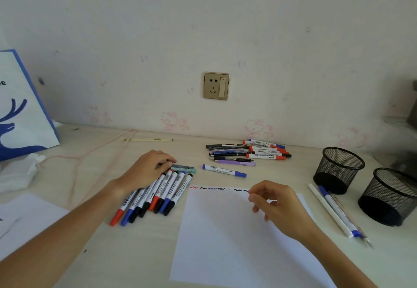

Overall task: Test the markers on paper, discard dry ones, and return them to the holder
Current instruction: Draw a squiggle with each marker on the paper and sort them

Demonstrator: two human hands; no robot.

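A white sheet of paper (pixel 237 242) lies in front of me with several short scribbles along its top edge. My right hand (pixel 279 206) hovers over the paper's upper right part, fingers loosely curled and holding nothing. My left hand (pixel 149 170) rests on the top of a row of several capped markers (pixel 158 195) to the left of the paper. A single blue-capped marker (pixel 224 170) lies above the paper. Further back sits a pile of pens and markers (pixel 248 152). Two black mesh holders (pixel 338 168) (pixel 390 195) stand at the right, both looking empty.
Three pens (pixel 336 213) lie between the paper and the holders. A blue and white bag (pixel 20 107) stands at the far left beside crumpled white plastic (pixel 20 172). A pink cord (pixel 90 152) trails across the desk. More paper (pixel 27 215) lies at the left edge.
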